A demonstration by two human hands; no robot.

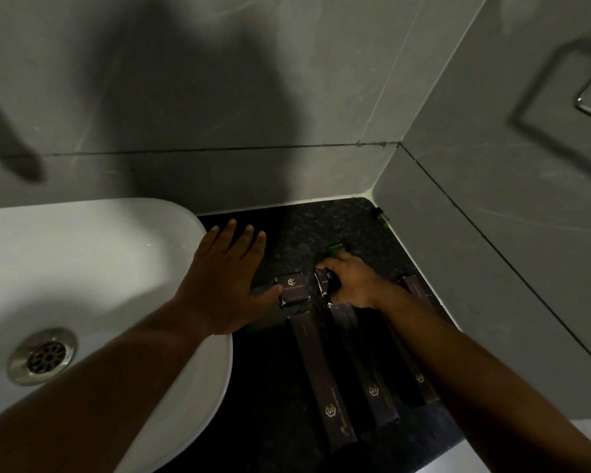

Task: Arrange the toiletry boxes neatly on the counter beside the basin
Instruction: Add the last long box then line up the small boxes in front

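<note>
Three long dark brown toiletry boxes with gold logos lie side by side on the black speckled counter point(325, 227): one at left point(316, 373), one in the middle point(362, 367), one at right point(418, 295) partly under my right forearm. A small square dark box point(292, 289) lies above them, its left edge touched by the thumb of my left hand point(222, 285), whose fingers are spread flat. My right hand point(350, 283) is closed around another small dark box point(323, 283). A green object point(336, 248) peeks out just beyond its fingers.
The white basin point(93, 268) with a metal drain point(43, 356) fills the left side, its rim under my left wrist. Grey tiled walls close the counter at the back and right. A small green item point(383, 218) lies in the right corner by the wall.
</note>
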